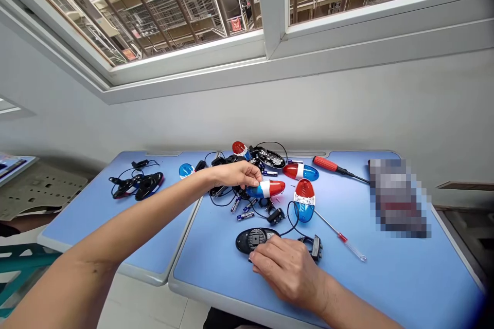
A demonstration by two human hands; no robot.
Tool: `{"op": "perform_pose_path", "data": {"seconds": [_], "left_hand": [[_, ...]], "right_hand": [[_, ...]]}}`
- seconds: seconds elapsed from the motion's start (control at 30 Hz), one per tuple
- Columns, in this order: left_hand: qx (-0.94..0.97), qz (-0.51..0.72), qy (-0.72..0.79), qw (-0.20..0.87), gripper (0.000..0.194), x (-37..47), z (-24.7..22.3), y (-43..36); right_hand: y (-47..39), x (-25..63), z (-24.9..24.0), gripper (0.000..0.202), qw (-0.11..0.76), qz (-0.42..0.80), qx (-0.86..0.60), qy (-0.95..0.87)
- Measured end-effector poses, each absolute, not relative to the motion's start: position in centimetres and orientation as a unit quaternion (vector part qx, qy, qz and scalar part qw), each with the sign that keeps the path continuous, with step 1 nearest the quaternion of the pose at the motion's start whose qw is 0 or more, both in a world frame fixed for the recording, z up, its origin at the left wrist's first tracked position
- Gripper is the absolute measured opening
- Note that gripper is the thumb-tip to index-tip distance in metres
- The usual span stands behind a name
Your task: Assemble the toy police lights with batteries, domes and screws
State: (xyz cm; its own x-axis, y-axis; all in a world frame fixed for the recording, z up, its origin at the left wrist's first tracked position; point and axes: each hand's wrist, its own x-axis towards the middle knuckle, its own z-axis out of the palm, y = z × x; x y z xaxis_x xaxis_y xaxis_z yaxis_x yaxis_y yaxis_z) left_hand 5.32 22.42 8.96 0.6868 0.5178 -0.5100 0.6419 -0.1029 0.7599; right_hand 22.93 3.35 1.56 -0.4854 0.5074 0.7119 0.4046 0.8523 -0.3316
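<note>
My left hand [247,174] reaches across the desks and pinches the blue end of a red, white and blue light cover [272,188]. Nearer to me, my right hand [287,270] curls over the edge of a black oval light base [254,239], its fingertips partly hidden. A cable runs from that base to a black clamp [315,248]. Beyond the right hand lies another cover, red over blue [304,200]; farther back is a third cover [301,171]. Loose batteries [245,216] and black cabled parts lie below and behind the left hand.
A red-handled screwdriver [326,164] lies at the back right, and a thin clear-handled one [351,248] lies nearer. A blurred item [397,198] rests far right. Black cabled units [148,185] lie on the left desk. The wall and window border the back.
</note>
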Motion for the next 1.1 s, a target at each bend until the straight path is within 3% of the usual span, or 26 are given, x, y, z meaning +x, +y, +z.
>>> {"op": "perform_pose_path", "data": {"seconds": [0.1,0.27,0.43,0.87,1.1], "left_hand": [[0.819,-0.021,0.343,0.460,0.012,5.9,10.1,21.1],[0.930,0.090,0.280,0.220,0.007,8.7,9.9,19.7],[0.960,0.029,0.273,0.046,0.014,10.9,7.2,20.7],[0.956,-0.092,0.277,-0.035,0.029,6.7,6.4,18.9],[0.959,-0.086,0.266,-0.037,0.020,7.2,5.4,19.0]], "right_hand": [[3.4,22.9,1.6,0.011,0.436,0.056,-0.265,-0.859],[3.4,22.9,1.5,0.012,0.428,0.050,-0.267,-0.862],[3.4,23.0,1.9,0.012,0.438,0.050,-0.260,-0.859],[3.3,23.0,1.8,0.012,0.437,0.043,-0.262,-0.860],[3.4,23.0,2.0,0.015,0.451,0.048,-0.256,-0.854]]}}
